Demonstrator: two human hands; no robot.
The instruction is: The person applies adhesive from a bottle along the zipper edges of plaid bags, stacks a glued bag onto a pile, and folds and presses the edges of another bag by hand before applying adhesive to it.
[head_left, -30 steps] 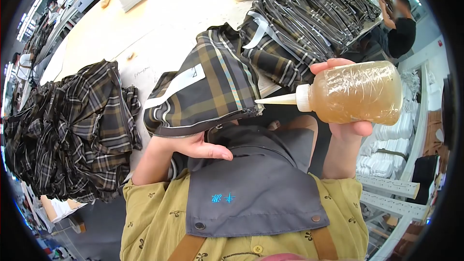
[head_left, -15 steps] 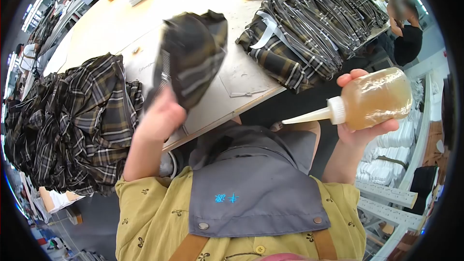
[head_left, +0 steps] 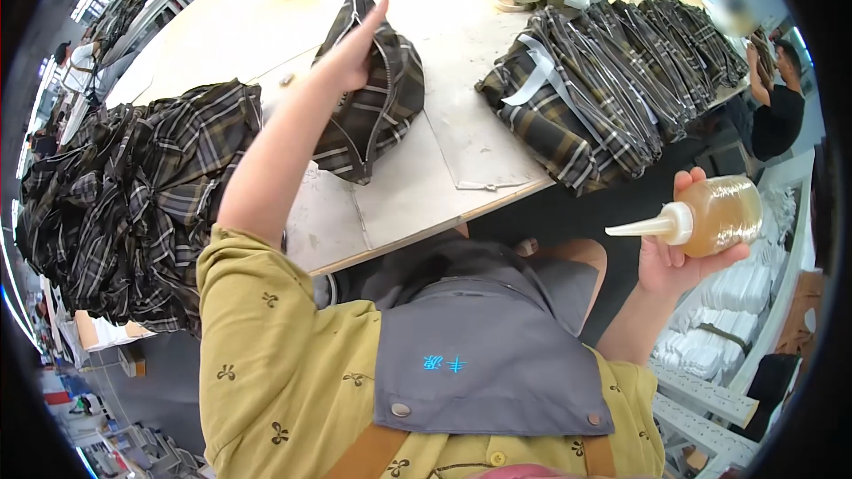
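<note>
A dark plaid fabric piece with a zipper [head_left: 399,93] lies on the table, its zip edges parted and pointed at top and bottom. On its upper part rests my left hand [head_left: 353,51], with a finger stretched out; the other fingers are partly hidden against the cloth. Away from the table at the right, my right hand [head_left: 667,264] is wrapped around a clear squeeze bottle [head_left: 723,215] of amber liquid. The bottle lies sideways in the grip, and its white nozzle [head_left: 641,227] points left.
A crumpled heap of plaid pieces [head_left: 133,204] is at the left. A row of stacked plaid pieces [head_left: 612,80] with a pale strip lies on the table's right [head_left: 408,213]. White bundles [head_left: 723,302] fill a rack at the right. A person [head_left: 779,102] is beyond the right end.
My left hand has moved up and away, and the plaid piece it was lifting now lies on the table with its zipper showing. My right hand has shifted slightly right with the bottle.
</note>
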